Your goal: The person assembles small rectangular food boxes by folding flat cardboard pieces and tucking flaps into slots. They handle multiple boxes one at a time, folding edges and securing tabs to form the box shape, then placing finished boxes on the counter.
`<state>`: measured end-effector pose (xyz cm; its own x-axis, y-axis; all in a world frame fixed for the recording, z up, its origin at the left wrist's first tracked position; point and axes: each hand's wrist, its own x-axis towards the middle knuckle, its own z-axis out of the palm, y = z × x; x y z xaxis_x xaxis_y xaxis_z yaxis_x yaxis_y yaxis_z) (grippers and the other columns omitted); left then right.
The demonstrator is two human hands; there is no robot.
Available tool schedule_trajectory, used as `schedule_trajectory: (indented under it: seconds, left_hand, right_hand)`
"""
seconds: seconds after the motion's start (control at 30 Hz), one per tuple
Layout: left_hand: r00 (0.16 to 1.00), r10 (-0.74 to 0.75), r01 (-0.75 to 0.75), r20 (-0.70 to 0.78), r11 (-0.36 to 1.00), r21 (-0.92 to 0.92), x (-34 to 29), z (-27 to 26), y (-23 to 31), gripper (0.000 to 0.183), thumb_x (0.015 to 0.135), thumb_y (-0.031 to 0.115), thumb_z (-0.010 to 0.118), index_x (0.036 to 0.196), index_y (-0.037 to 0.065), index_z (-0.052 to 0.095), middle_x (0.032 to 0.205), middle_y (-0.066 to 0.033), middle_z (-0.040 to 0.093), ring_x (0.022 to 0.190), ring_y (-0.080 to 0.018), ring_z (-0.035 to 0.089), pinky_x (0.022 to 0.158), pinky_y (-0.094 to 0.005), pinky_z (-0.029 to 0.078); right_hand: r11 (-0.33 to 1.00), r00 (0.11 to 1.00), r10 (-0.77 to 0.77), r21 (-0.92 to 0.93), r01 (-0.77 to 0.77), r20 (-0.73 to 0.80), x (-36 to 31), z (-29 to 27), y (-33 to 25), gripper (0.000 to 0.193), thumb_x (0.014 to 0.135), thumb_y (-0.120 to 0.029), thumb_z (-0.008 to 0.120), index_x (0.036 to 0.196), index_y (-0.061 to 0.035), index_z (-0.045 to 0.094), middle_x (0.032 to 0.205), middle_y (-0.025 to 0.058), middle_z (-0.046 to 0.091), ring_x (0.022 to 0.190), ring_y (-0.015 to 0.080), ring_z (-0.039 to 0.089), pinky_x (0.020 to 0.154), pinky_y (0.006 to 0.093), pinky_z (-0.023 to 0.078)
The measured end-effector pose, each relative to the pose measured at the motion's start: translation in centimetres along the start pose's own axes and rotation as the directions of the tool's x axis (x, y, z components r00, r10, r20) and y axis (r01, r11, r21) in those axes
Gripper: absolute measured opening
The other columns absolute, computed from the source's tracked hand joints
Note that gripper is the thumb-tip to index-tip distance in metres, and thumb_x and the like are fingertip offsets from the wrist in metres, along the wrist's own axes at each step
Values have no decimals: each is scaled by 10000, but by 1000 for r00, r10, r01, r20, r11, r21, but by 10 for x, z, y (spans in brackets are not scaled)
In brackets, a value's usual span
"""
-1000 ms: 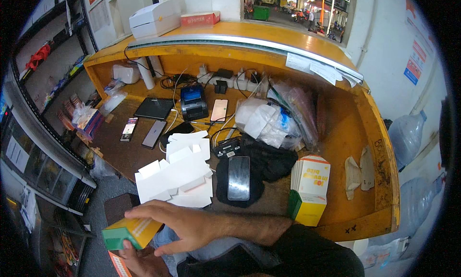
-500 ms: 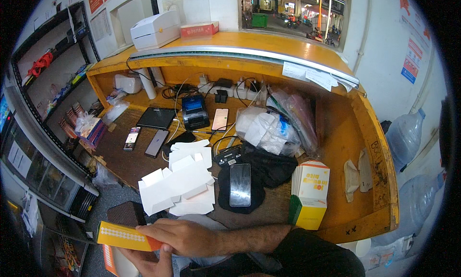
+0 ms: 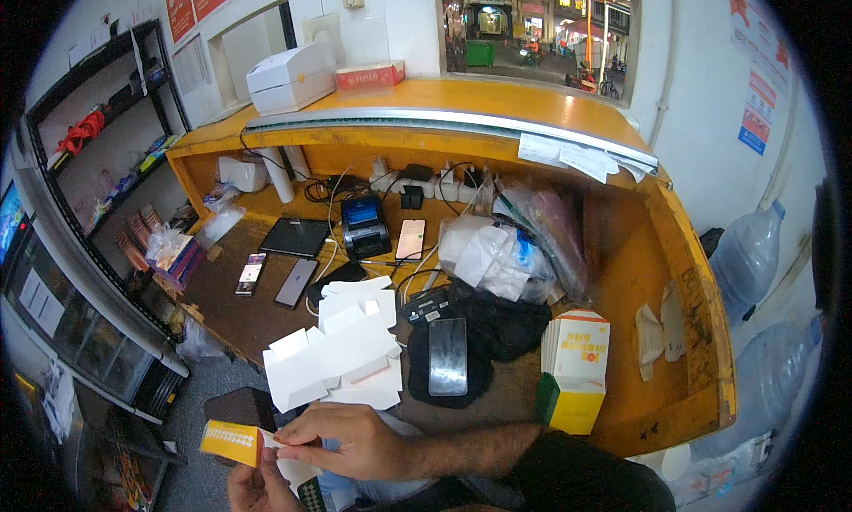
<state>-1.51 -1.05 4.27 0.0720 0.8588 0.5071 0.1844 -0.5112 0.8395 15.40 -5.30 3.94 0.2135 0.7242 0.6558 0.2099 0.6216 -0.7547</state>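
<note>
A yellow and orange cardboard box (image 3: 230, 442) is held low at the left, off the desk's front edge. My left hand (image 3: 259, 487) is closed around its lower end, with the thumb up against the near edge. Across from it, my right hand (image 3: 348, 438) pinches the box's right end, where a white inner flap shows beside the fingertips. The underside of the box and part of the left fingers are hidden. Just beyond my hands, several flat white carton blanks (image 3: 333, 357) lie overlapping on the desk. A stack of yellow, white and green printed cartons (image 3: 575, 357) stands right of my right forearm.
A black phone (image 3: 447, 358) rests on black cloth (image 3: 506, 321) in the desk's middle. Farther back are a small printer (image 3: 364, 226), a tablet (image 3: 295, 237), more phones, cables and a plastic bag bundle (image 3: 497, 255). A dark brown stool (image 3: 240, 410) stands at the left.
The box has shifted right and turned, and its white inner flap now shows. My right hand has moved from lying over the box to pinching its end. The view has tilted slightly.
</note>
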Motion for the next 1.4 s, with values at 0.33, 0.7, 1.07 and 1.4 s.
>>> schedule_trajectory:
  seconds: [0.33, 0.7, 1.07, 1.4]
  left_hand:
    - [987, -105, 135, 118, 950, -283, -6, -5, -14, 151, 1053, 22, 645, 1160, -81, 671, 1108, -190, 747, 964, -225, 737, 891, -383, 642]
    - [953, -200, 274, 226, 888, -369, 0, 7, -3, 149, 1031, 131, 728, 1085, -3, 690, 960, -82, 736, 779, -131, 644, 722, -274, 512]
    - [950, -240, 303, 200, 861, -407, -4, 11, -3, 145, 993, 91, 772, 1081, -4, 707, 989, -94, 758, 835, -134, 685, 751, -262, 543]
    - [935, -277, 347, 222, 848, -400, -4, -3, -41, 331, 995, 127, 773, 1253, -53, 672, 1097, -119, 745, 912, -177, 704, 793, -286, 576]
  right_hand:
    - [993, 997, -64, 95, 67, -30, 0, 5, 3, 141, 967, -46, 764, 1087, 7, 713, 1184, 134, 703, 1122, 224, 710, 950, 348, 585]
    - [950, 981, 188, 248, -192, 43, 3, 1, 8, 119, 1035, -105, 700, 1029, 13, 699, 1101, 113, 674, 1072, 187, 655, 968, 342, 520]
    - [978, 987, 151, 135, -158, 61, 7, -6, 6, 100, 1010, -73, 721, 995, 23, 698, 1082, 123, 662, 1045, 201, 657, 961, 359, 524]
    - [987, 989, -141, -69, 143, 37, 3, 0, 12, 183, 936, -88, 797, 1072, 3, 717, 1239, 135, 668, 1288, 317, 648, 1065, 428, 560]
